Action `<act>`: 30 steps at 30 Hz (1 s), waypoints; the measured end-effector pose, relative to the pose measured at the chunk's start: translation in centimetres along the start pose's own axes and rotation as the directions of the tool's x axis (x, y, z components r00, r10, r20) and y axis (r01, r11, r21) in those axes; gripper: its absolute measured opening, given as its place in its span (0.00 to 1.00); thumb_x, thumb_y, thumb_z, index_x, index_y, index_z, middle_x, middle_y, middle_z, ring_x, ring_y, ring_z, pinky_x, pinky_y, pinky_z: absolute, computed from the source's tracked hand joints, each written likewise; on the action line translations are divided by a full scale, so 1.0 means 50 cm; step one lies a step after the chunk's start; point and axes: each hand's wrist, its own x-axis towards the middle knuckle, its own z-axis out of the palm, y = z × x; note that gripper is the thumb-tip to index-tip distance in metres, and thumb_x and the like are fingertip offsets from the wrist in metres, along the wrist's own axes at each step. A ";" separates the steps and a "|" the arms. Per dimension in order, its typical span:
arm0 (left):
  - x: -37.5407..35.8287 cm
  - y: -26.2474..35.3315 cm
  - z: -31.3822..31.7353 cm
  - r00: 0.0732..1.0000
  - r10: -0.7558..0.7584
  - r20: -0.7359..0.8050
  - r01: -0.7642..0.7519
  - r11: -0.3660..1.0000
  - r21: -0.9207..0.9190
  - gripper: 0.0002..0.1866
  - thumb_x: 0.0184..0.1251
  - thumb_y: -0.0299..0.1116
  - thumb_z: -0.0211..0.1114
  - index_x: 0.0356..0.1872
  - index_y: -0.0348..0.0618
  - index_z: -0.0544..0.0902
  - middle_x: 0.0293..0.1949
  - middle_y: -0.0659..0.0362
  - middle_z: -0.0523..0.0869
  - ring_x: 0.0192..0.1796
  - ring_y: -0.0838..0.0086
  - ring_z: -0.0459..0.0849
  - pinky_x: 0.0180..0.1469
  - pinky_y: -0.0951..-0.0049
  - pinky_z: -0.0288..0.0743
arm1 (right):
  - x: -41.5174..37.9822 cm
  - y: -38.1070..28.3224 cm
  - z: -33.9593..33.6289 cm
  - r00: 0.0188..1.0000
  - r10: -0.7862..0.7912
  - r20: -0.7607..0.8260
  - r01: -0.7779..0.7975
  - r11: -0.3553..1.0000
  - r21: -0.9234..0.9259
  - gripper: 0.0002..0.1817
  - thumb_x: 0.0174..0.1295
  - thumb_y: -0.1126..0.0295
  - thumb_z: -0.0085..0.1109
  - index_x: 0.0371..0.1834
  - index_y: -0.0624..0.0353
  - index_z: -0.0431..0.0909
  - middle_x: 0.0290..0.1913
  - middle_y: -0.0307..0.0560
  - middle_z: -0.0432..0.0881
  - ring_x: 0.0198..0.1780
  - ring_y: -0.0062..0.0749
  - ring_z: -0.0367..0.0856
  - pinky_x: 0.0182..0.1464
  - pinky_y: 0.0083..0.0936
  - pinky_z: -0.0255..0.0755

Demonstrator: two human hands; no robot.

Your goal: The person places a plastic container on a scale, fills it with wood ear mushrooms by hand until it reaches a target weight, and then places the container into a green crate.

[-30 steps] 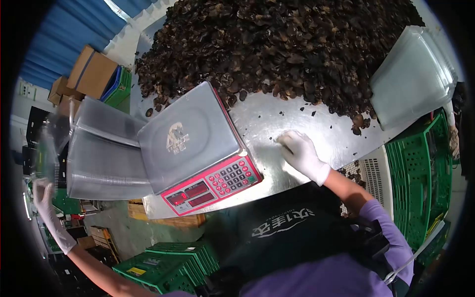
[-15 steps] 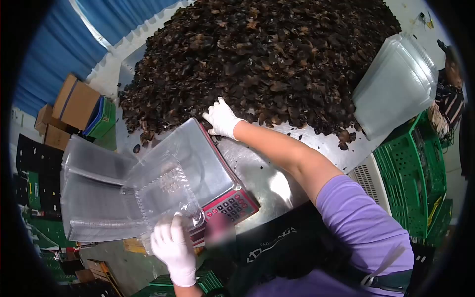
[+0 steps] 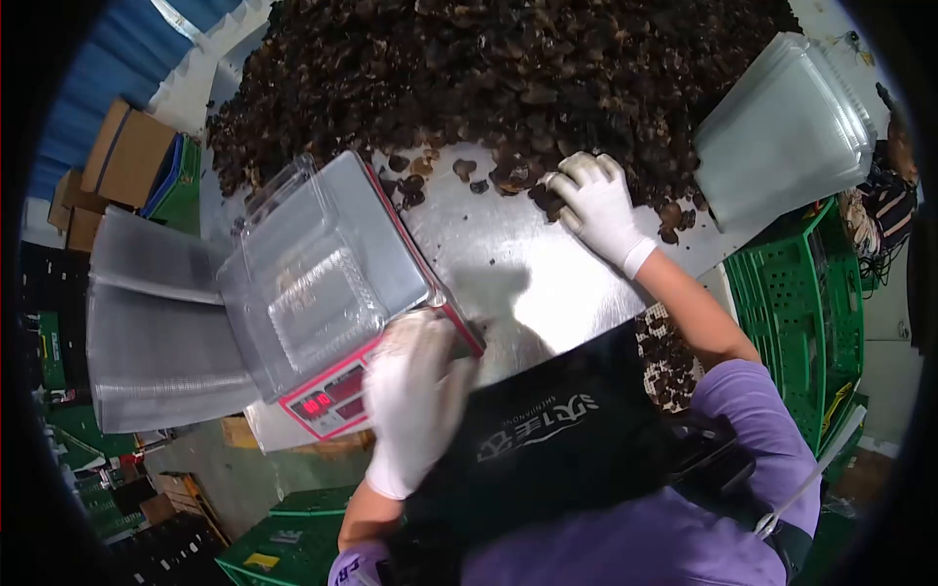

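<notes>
My right hand, in a white glove, is at the near edge of a big heap of dark wood ear mushrooms. Its fingers are curled around a few dark pieces. Over the near side of a red digital scale, my left hand, also gloved, is smeared by motion. It covers the keypad, and its grip cannot be made out. An open clear plastic clamshell container sits on the scale's platform, with its lid part toward the heap. Red digits glow on the display.
Stacked clear plastic containers stand left of the scale. Another stack leans at the table's right. Green crates are at the right, and a perforated white basket holding dark pieces is below the table edge. Cardboard boxes are at the far left.
My right hand has moved right, from beside the scale along the heap's edge. My left hand has left the container's near edge and moved over the keypad. The container now sits open on the platform.
</notes>
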 end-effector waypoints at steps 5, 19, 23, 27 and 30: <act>0.023 0.047 0.224 0.957 0.050 0.285 -0.061 0.998 0.033 0.37 0.62 0.43 0.68 0.64 0.25 0.68 0.64 0.34 0.69 0.68 0.41 0.68 0.70 0.51 0.65 | -0.038 0.058 -0.001 0.982 0.189 0.025 -0.186 0.979 -0.086 0.39 0.53 0.59 0.71 0.70 0.48 0.67 0.67 0.49 0.71 0.71 0.43 0.65 0.70 0.47 0.56; -0.020 0.198 0.501 0.742 0.518 0.425 -0.436 0.855 -0.280 0.49 0.61 0.60 0.63 0.69 0.24 0.64 0.72 0.30 0.60 0.75 0.40 0.59 0.76 0.51 0.52 | -0.180 0.107 -0.127 0.925 0.306 -0.227 -0.269 0.946 0.179 0.18 0.57 0.67 0.66 0.51 0.55 0.81 0.54 0.47 0.81 0.58 0.42 0.77 0.59 0.37 0.70; 0.002 0.245 0.480 0.382 0.715 0.585 -0.241 0.688 -0.685 0.24 0.63 0.48 0.67 0.54 0.42 0.82 0.51 0.53 0.86 0.55 0.59 0.83 0.61 0.60 0.75 | -0.188 0.104 -0.130 0.953 0.253 -0.168 -0.211 0.949 0.235 0.09 0.59 0.66 0.63 0.42 0.54 0.82 0.36 0.45 0.83 0.42 0.43 0.81 0.46 0.38 0.75; 0.079 0.150 0.423 0.786 0.439 0.436 -0.322 0.892 -0.317 0.15 0.62 0.37 0.63 0.47 0.41 0.81 0.52 0.56 0.84 0.53 0.59 0.82 0.57 0.57 0.75 | -0.200 0.050 -0.063 0.959 0.271 -0.084 -0.234 0.923 0.305 0.14 0.60 0.61 0.63 0.47 0.53 0.80 0.37 0.47 0.80 0.41 0.43 0.81 0.44 0.38 0.76; 0.158 0.067 0.423 0.999 0.028 -0.039 -0.033 0.989 -0.145 0.15 0.59 0.31 0.62 0.48 0.39 0.80 0.56 0.52 0.80 0.56 0.56 0.79 0.57 0.57 0.74 | -0.199 -0.021 -0.012 0.939 0.335 -0.085 -0.283 0.888 0.363 0.24 0.53 0.65 0.67 0.56 0.52 0.77 0.45 0.46 0.78 0.49 0.43 0.78 0.49 0.37 0.74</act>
